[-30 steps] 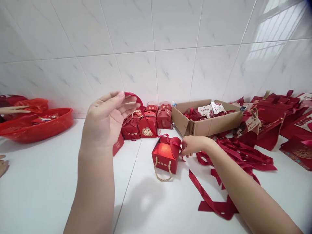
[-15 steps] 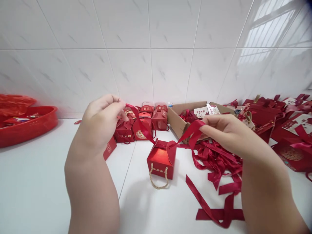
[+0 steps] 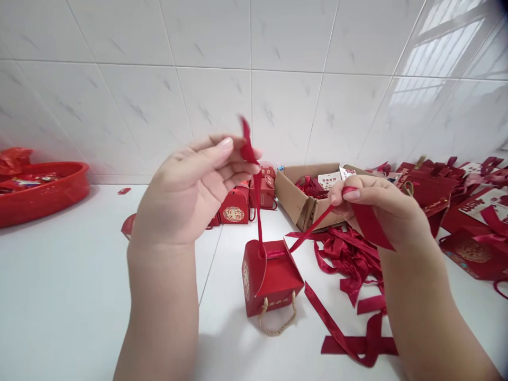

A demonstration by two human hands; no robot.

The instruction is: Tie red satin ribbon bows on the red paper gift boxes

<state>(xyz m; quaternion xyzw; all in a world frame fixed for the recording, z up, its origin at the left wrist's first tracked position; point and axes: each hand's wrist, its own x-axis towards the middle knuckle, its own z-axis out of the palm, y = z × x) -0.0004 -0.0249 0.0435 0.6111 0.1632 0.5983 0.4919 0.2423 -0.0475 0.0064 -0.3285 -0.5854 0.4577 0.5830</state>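
Note:
A small red gift box (image 3: 278, 278) with a twisted rope handle (image 3: 278, 329) stands on the white surface between my arms. A dark red ribbon (image 3: 259, 211) runs through its top and rises from both sides. My left hand (image 3: 206, 180) has the ribbon's left end between its fingers, which are fairly straight; the tip sticks up above them. My right hand (image 3: 373, 206) pinches the other end between thumb and fingers, with a tail hanging down past the palm. Both lengths are stretched between box and hands.
Red boxes (image 3: 234, 206) stand behind my left hand. A cardboard box (image 3: 291, 196) holds ribbons and cards. Loose red ribbons (image 3: 353, 264) lie to the right, near finished-looking red packages (image 3: 472, 248). At the far left is a red basin (image 3: 51, 193). A tiled wall (image 3: 214, 100) closes the back.
My left hand has risen and moved right, lifting its ribbon end almost upright. My right hand has shifted slightly right, gripping the ribbon differently. The gift box has turned and shifted nearer.

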